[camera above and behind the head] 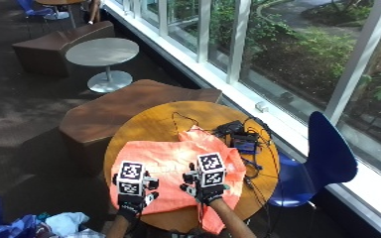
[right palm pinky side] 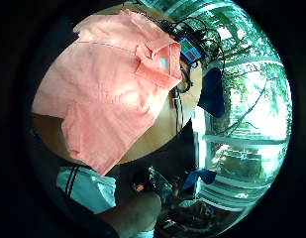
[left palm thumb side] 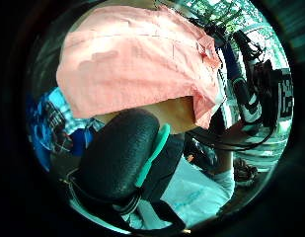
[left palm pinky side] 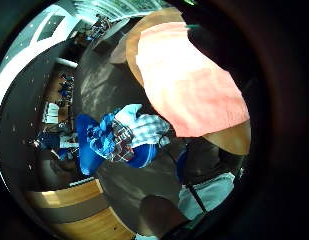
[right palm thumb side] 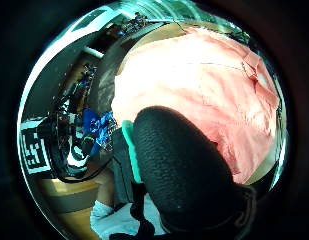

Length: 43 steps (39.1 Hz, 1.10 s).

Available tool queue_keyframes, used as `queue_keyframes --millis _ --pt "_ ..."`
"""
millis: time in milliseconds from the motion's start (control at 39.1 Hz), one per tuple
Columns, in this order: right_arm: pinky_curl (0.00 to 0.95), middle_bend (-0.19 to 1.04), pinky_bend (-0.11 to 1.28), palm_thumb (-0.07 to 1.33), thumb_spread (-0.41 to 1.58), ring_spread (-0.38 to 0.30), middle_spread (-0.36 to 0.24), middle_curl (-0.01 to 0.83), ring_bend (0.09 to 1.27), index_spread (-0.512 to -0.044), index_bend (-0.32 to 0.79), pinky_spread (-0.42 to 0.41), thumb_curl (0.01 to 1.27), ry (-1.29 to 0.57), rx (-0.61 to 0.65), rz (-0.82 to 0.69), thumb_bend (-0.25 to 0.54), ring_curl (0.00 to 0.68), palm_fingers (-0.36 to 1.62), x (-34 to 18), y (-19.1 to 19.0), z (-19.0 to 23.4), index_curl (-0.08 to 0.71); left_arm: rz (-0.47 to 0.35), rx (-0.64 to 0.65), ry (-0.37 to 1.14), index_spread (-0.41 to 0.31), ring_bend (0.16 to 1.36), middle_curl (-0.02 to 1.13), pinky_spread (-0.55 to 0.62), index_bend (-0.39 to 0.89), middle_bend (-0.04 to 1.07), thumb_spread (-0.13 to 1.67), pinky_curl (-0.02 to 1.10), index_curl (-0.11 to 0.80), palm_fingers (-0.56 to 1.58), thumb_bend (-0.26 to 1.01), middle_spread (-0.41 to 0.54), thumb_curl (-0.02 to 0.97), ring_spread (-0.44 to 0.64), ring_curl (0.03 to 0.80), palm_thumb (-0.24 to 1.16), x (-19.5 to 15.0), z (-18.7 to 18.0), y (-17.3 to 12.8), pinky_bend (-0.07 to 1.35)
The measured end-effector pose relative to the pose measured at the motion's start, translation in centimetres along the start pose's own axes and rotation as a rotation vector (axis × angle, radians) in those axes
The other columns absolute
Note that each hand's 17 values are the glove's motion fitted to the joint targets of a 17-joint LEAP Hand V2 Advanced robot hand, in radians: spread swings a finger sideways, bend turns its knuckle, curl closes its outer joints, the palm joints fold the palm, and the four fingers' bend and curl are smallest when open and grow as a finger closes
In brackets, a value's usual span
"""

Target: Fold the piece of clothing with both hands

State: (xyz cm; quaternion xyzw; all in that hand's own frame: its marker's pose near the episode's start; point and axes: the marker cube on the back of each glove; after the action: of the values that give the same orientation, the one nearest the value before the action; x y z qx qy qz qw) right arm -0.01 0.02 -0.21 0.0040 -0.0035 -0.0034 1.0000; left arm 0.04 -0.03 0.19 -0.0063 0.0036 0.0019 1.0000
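Hovering over the shirt [camera above and behind the head: 177,173], the left hand [camera above and behind the head: 132,198] and right hand [camera above and behind the head: 207,191], grips unreadable, should pinch matching edges evenly.

A black gloved thumb [right palm thumb side: 186,170] fills the near view, above a salmon-pink collared shirt [right palm thumb side: 204,85] spread flat on a round wooden table [right palm thumb side: 266,170], with blue checked clothing [right palm thumb side: 96,127] beyond.
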Motion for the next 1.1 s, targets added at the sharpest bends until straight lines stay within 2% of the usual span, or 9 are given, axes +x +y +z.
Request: queue_keyframes --millis 77,154,358,563,819,922,1101 --pt "0.124 0.20 0.44 0.13 0.58 0.086 -0.014 0.068 0.23 -0.248 0.13 0.171 0.05 -0.005 0.003 0.001 0.069 0.050 0.19 0.1 0.0 0.0 0.053 0.006 -0.006 0.006 -0.036 0.53 0.09 0.17 0.02 0.20 0.53 0.13 0.004 0.37 -0.01 0.051 0.031 0.14 0.137 0.00 0.0 0.1 -0.1 0.51" --pt "0.161 0.21 0.46 0.13 0.75 0.109 -0.013 0.099 0.24 -0.301 0.14 0.209 0.07 -0.010 0.001 0.002 0.063 0.075 0.17 0.2 -0.2 0.1 0.081 0.011 -0.012 0.013 -0.044 0.57 0.13 0.22 0.04 0.21 0.67 0.17 0.013 0.32 -0.02 0.063 0.051 0.17 0.184 -0.01 0.0 0.1 -0.1 0.57" --pt "0.214 0.21 0.49 0.14 1.01 0.143 -0.014 0.162 0.25 -0.370 0.14 0.261 0.12 -0.002 0.000 0.000 0.039 0.115 0.13 0.3 -0.1 0.1 0.129 0.015 -0.008 0.014 -0.055 0.64 0.21 0.28 0.08 0.23 0.89 0.23 0.042 0.25 -0.02 0.087 0.100 0.22 0.235 -0.02 0.1 -0.1 0.1 0.64" --pt "0.245 0.20 0.50 0.14 1.12 0.157 -0.015 0.207 0.27 -0.394 0.14 0.279 0.16 0.006 -0.005 -0.005 0.003 0.146 0.11 0.2 0.2 -0.2 0.164 0.014 -0.008 0.020 -0.059 0.67 0.25 0.31 0.10 0.25 0.98 0.25 0.075 0.21 -0.03 0.096 0.135 0.24 0.256 -0.02 0.1 -0.3 0.4 0.68" --pt "0.275 0.20 0.51 0.15 1.17 0.165 -0.006 0.249 0.28 -0.401 0.14 0.287 0.20 0.024 0.003 -0.016 -0.016 0.174 0.08 0.6 1.7 -0.2 0.191 0.014 0.026 0.026 -0.057 0.71 0.30 0.32 0.10 0.26 1.03 0.27 0.107 0.18 -0.03 0.101 0.166 0.25 0.273 -0.03 0.3 -0.1 1.1 0.71" --pt "0.283 0.20 0.51 0.16 1.16 0.166 -0.004 0.262 0.28 -0.401 0.14 0.288 0.21 0.011 -0.031 -0.018 -0.016 0.183 0.07 1.1 2.4 1.9 0.199 0.017 0.015 0.030 -0.055 0.71 0.31 0.32 0.10 0.26 1.03 0.28 0.119 0.17 -0.03 0.101 0.174 0.25 0.278 -0.03 0.6 1.8 1.6 0.72" --pt "0.314 0.21 0.58 0.18 1.13 0.177 0.015 0.286 0.32 -0.377 0.07 0.287 0.24 0.021 -0.167 0.008 -0.013 0.205 0.03 2.6 3.2 6.6 0.176 0.032 -0.093 0.030 -0.053 0.74 0.32 0.33 0.11 0.23 1.03 0.30 0.138 0.14 -0.02 0.132 0.199 0.26 0.286 -0.01 0.7 6.8 1.6 0.75"
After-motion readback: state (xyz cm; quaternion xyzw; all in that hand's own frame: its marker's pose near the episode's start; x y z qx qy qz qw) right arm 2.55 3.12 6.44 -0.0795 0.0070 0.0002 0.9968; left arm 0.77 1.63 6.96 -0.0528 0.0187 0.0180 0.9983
